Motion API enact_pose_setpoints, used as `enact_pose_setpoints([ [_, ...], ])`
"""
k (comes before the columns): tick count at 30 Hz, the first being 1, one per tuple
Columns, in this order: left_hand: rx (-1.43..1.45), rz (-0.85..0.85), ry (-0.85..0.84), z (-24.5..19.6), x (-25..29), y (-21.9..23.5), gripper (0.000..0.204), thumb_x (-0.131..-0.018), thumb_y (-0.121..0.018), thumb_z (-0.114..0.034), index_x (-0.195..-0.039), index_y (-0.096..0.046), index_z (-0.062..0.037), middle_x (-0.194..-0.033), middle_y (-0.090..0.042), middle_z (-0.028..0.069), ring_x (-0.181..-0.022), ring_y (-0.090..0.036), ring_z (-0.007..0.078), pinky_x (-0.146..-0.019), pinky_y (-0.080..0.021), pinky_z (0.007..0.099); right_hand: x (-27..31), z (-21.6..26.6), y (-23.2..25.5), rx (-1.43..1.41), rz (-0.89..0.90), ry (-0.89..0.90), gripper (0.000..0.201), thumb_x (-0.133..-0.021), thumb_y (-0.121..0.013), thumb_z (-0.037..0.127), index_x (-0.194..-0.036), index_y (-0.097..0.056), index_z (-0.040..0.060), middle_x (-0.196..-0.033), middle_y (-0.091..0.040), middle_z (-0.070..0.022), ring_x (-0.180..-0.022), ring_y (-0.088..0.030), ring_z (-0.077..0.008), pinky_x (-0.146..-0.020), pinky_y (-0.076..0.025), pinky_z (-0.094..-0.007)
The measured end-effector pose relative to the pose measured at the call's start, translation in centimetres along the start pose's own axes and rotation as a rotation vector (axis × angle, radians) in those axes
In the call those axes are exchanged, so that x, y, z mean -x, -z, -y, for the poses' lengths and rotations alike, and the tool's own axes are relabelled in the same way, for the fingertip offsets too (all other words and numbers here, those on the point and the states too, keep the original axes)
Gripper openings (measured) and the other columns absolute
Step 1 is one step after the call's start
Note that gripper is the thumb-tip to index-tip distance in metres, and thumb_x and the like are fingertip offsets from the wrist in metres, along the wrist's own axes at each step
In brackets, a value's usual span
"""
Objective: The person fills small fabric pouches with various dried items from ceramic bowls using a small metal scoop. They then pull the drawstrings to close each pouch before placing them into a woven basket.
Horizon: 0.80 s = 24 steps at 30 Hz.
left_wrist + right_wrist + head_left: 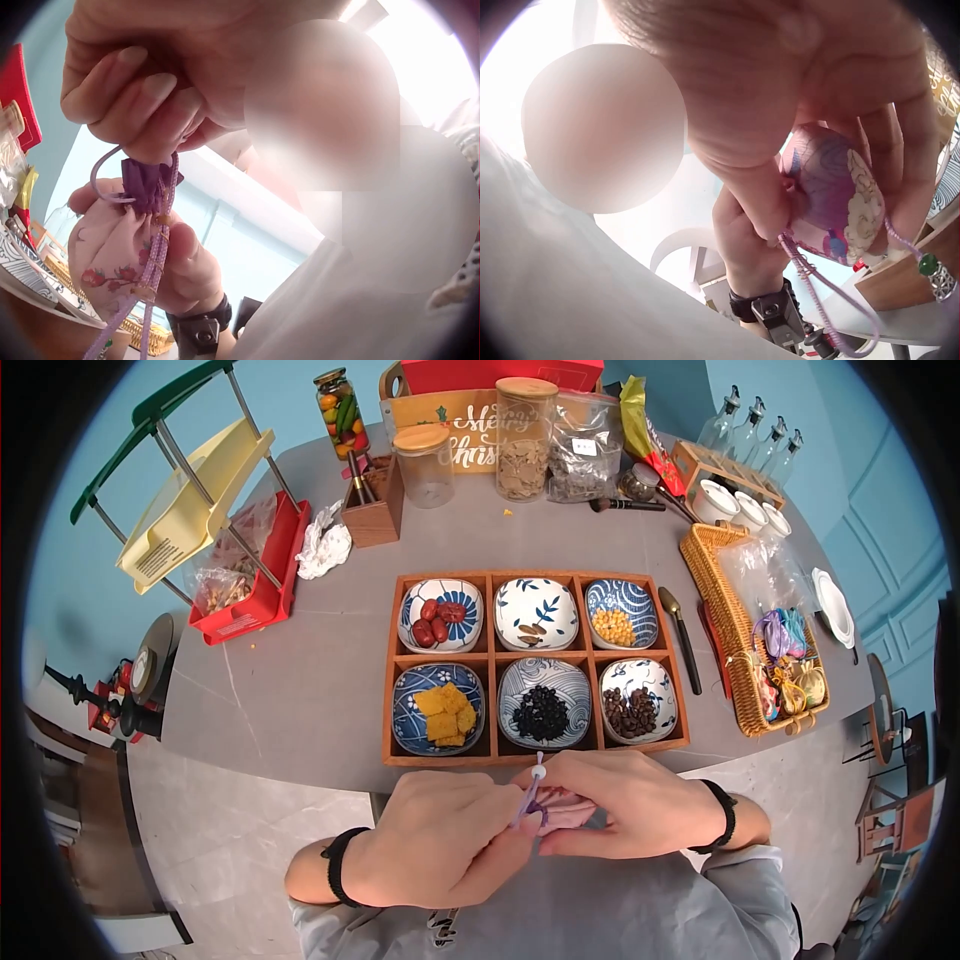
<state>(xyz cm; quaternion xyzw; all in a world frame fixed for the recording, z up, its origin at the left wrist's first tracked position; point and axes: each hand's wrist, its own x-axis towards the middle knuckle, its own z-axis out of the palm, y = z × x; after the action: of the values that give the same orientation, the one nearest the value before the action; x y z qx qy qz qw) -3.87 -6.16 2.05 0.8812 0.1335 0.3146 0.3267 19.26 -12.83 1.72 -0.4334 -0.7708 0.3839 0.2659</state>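
A small pink drawstring pouch (565,810) with a floral print hangs between my hands, close in front of the table's near edge. My left hand (435,830) pinches its gathered purple neck and lilac cord with curled fingers, as the left wrist view shows. My right hand (640,800) grips the body of the pouch (829,195) between thumb and fingers. Lilac cords (154,262) dangle from the pouch, and a green bead (928,264) with a silver charm hangs on one. Just beyond my hands lies a wooden compartment tray (490,660).
Patterned bowls in the tray hold red dates (437,622), yellow pieces (445,713), black beans (541,712) and other dry goods. A spoon (682,640) and wicker basket (735,650) of small sachets stand right. At left is a red bin (250,610); jars (527,445) stand behind.
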Motion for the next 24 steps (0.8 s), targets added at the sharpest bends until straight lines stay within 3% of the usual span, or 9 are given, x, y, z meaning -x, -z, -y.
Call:
enact_pose_setpoints([
  [4, 0.217, 0.026, 0.032, 0.9, 0.5, 0.5, 0.013, -0.089, -0.073, -0.011, -0.091, -0.064, -0.0028, -0.073, -0.059, 0.0079, -0.055, -0.057, 0.0198, -0.049, -0.041, 0.031, 0.3, -0.1, 0.1, -0.152, 0.021, -0.015, 0.054, -0.086, -0.082, 0.018, -0.132, -0.059, 0.0013, -0.113, -0.071, -0.0153, -0.101, -0.072, -0.0278, -0.085, -0.057, -0.036],
  [7, 0.429, -0.216, 0.086, 1.0, 0.7, 0.5, 0.026, -0.093, -0.074, -0.02, -0.105, -0.06, -0.0013, -0.104, -0.063, 0.0152, -0.07, -0.063, 0.0139, -0.056, -0.046, 0.0242, 1.7, -0.3, 1.6, -0.321, 0.035, -0.075, 0.05, -0.09, -0.077, 0.011, -0.134, -0.057, 0.0008, -0.118, -0.072, -0.0132, -0.11, -0.071, -0.0201, -0.093, -0.056, -0.0342],
  [10, 0.6, -0.397, 0.126, 1.4, 1.6, 0.1, 0.039, -0.095, -0.073, -0.029, -0.115, -0.054, -0.0009, -0.128, -0.052, 0.0205, -0.083, -0.065, 0.0131, -0.061, -0.05, 0.0215, 3.6, 0.4, 3.9, -0.456, -0.265, -0.114, 0.061, -0.085, -0.081, 0.023, -0.135, -0.056, -0.0032, -0.115, -0.071, -0.0134, -0.102, -0.07, -0.0208, -0.084, -0.058, -0.0317],
  [12, 0.529, -0.456, 0.162, 1.8, 2.3, 0.2, 0.043, -0.097, -0.07, -0.037, -0.114, -0.052, -0.0014, -0.128, -0.051, 0.0217, -0.077, -0.066, 0.0143, -0.059, -0.049, 0.0217, 5.0, 0.8, 6.7, -0.565, -0.467, -0.178, 0.072, -0.086, -0.078, 0.04, -0.136, -0.052, -0.005, -0.109, -0.069, -0.0136, -0.096, -0.07, -0.0209, -0.074, -0.059, -0.0318],
  [14, 0.493, -0.499, 0.186, 2.2, 2.8, -0.1, 0.046, -0.098, -0.069, -0.042, -0.111, -0.052, -0.002, -0.127, -0.052, 0.0217, -0.073, -0.066, 0.0145, -0.058, -0.049, 0.0222, 6.3, 0.2, 9.9, -0.495, -0.621, -0.059, 0.076, -0.091, -0.071, 0.048, -0.14, -0.048, -0.0057, -0.107, -0.066, -0.0132, -0.095, -0.068, -0.0198, -0.064, -0.058, -0.0314],
  [16, 0.413, -0.545, 0.284, 2.6, 3.3, 0.1, 0.054, -0.096, -0.067, -0.053, -0.108, -0.051, -0.0023, -0.125, -0.051, 0.0211, -0.067, -0.064, 0.0145, -0.054, -0.048, 0.023, 7.2, 0.8, 13.9, -0.445, -0.727, 0.026, 0.062, -0.099, -0.062, 0.041, -0.14, -0.05, -0.0048, -0.106, -0.067, -0.0099, -0.095, -0.068, -0.0186, -0.083, -0.057, -0.0359],
  [18, 0.338, -0.531, 0.281, 3.2, 3.7, 0.4, 0.055, -0.098, -0.063, -0.057, -0.106, -0.049, -0.004, -0.125, -0.051, 0.0183, -0.065, -0.062, 0.0124, -0.05, -0.045, 0.021, 8.6, 0.3, 18.7, -0.322, -0.745, 0.054, 0.058, -0.101, -0.062, 0.037, -0.141, -0.05, -0.0032, -0.104, -0.066, -0.0066, -0.103, -0.064, -0.0163, -0.091, -0.055, -0.0357],
  [22, 0.252, -0.51, 0.313, 4.1, 4.2, 0.5, 0.053, -0.1, -0.061, -0.056, -0.106, -0.048, -0.0049, -0.125, -0.051, 0.0166, -0.065, -0.06, 0.0093, -0.048, -0.043, 0.0184, 11.6, -3.6, 29.3, -0.045, -0.768, -0.122, 0.058, -0.106, -0.059, 0.036, -0.147, -0.047, -0.0029, -0.121, -0.064, -0.0047, -0.114, -0.059, -0.0129, -0.108, -0.046, -0.0375],
  [24, 0.258, -0.5, 0.297, 4.4, 4.3, 0.3, 0.051, -0.1, -0.061, -0.053, -0.106, -0.048, -0.0043, -0.125, -0.051, 0.0166, -0.065, -0.06, 0.0086, -0.049, -0.043, 0.0177, 10.7, -3.5, 30.3, 0.055, -0.825, -0.198, 0.052, -0.104, -0.062, 0.035, -0.141, -0.054, -0.0001, -0.125, -0.065, -0.0053, -0.116, -0.06, -0.0129, -0.109, -0.046, -0.0354],
])
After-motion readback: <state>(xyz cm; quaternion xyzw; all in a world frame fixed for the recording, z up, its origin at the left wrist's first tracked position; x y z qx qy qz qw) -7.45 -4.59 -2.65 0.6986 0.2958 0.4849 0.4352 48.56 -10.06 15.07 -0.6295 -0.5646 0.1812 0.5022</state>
